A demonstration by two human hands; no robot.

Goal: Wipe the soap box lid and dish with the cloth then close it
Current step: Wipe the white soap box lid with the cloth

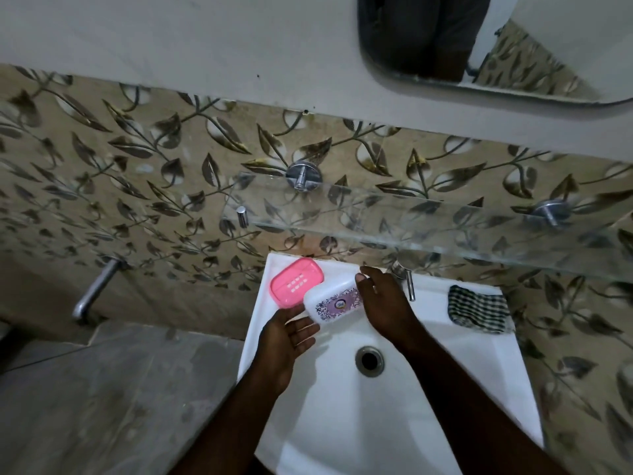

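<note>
The pink soap dish (296, 282) lies uncovered on the back left corner of the white sink (479, 365). Just right of it, the white lid (334, 301) with a purple floral label is tilted above the basin. My right hand (383, 299) holds the lid by its right end. Below the lid's left end my left hand (289, 337) is palm up with fingers spread, empty; whether it touches the lid is unclear. A dark checked cloth (478, 309) lies folded on the sink's back right rim, apart from both hands.
A chrome tap (407, 282) stands at the sink's back, just right of my right hand. A glass shelf (428, 217) juts from the leaf-patterned tile wall above. The drain (369, 361) is mid-basin. Another tap (96, 289) sticks out at left.
</note>
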